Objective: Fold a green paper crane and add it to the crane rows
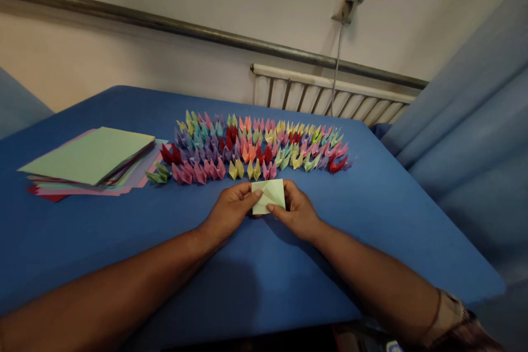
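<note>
A small folded square of pale green paper [270, 190] is held between both hands, just above the near middle of the table. My left hand [231, 208] grips its left side, thumb lying on top and fingers behind. On the right side, my right hand [300, 213] pinches the paper's lower right part, its thumb across the front. Diagonal creases show on the paper's face. Right behind it stand rows of folded paper cranes [248, 152] in many colours, such as pink, red, yellow, purple and green. The fingers behind the paper are mostly hidden.
A loose stack of coloured paper sheets [88, 157], green on top, lies at the left. Everything rests on a blue-covered table [391, 242]. Behind it are a wall rail [185, 25], a radiator [330, 88] and a socket with a cord [347, 4]. Blue curtain [466, 115] hangs at the right.
</note>
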Tool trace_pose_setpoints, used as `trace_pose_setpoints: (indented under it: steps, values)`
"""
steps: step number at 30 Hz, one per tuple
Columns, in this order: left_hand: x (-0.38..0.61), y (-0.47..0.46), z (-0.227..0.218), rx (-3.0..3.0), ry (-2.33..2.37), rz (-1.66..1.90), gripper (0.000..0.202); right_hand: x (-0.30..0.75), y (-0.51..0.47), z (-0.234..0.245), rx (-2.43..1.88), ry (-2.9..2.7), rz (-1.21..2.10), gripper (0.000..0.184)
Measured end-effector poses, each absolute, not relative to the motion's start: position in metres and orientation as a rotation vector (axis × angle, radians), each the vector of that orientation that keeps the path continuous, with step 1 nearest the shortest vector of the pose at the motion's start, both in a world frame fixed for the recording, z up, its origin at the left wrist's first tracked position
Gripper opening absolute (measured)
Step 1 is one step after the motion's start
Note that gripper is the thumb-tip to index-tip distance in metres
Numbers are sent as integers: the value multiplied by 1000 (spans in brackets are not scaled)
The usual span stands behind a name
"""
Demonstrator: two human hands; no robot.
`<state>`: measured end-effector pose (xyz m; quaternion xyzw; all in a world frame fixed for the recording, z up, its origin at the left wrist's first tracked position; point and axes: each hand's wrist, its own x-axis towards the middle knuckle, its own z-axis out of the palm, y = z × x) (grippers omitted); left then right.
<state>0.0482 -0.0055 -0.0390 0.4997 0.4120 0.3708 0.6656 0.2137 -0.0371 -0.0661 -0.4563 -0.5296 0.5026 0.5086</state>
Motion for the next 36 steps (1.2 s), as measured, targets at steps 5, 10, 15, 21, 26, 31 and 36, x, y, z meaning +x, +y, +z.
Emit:
trace_pose_setpoints:
  steps: [5,10,15,21,26,31,36]
  values:
    - [48,-6,-37,1076,862,839,34,219,-32,-65,-1148,-1202,1242,32]
    - [47,-6,-34,1062,887,813,35,223,-32,-55,-1171,-1204,1207,41]
    - [47,-8,-36,1127,855,810,62,222,-31,-55,-1185,-1052,1291,41]
    - [46,-11,-34,1360,918,810,47,224,-29,-60,-1155,-992,1345,39]
    - [46,-8,-32,1233,944,830,47,227,-30,-58,-1090,-1092,1358,35]
    - [47,-6,-30,1137,942,926,49,232,-33,-57,-934,-1176,1385,30]
    - [47,-7,-30,1096,949,938,49,233,-33,-57,-871,-1241,1375,29]
